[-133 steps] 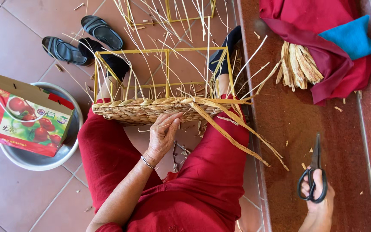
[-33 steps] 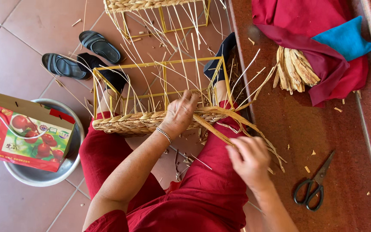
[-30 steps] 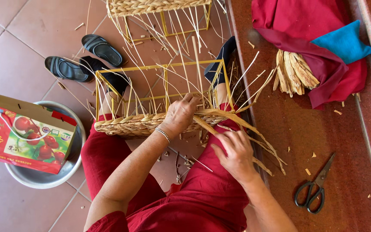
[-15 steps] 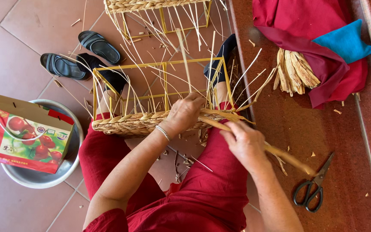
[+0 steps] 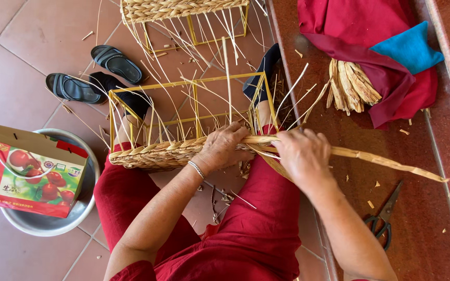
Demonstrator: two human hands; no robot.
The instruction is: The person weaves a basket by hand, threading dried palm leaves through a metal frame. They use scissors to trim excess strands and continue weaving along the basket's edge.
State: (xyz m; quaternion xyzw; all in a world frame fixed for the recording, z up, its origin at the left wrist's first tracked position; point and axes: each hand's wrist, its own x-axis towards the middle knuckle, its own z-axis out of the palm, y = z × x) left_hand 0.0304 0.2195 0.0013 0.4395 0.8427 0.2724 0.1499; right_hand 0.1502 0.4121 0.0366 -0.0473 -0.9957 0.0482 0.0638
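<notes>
The half-woven basket (image 5: pixel 154 153), a yellow wire frame with a straw-plaited lower band, rests across the person's lap, on red trousers. The left hand (image 5: pixel 224 148) presses against the woven band at its right end, fingers curled closed over the plait. The right hand (image 5: pixel 300 152) is clenched on a flat straw strand (image 5: pixel 391 162), which runs from the basket corner out to the right over the red step (image 5: pixel 433 229). Black scissors (image 5: pixel 383 221) lie on the step, near the right forearm. A straw bundle (image 5: pixel 351 86) lies in red cloth (image 5: pixel 360 31) farther up. At left, a metal basin (image 5: pixel 53 221) holds a red box (image 5: pixel 24 174); sandals (image 5: pixel 92 73) lie on the tiled floor.
</notes>
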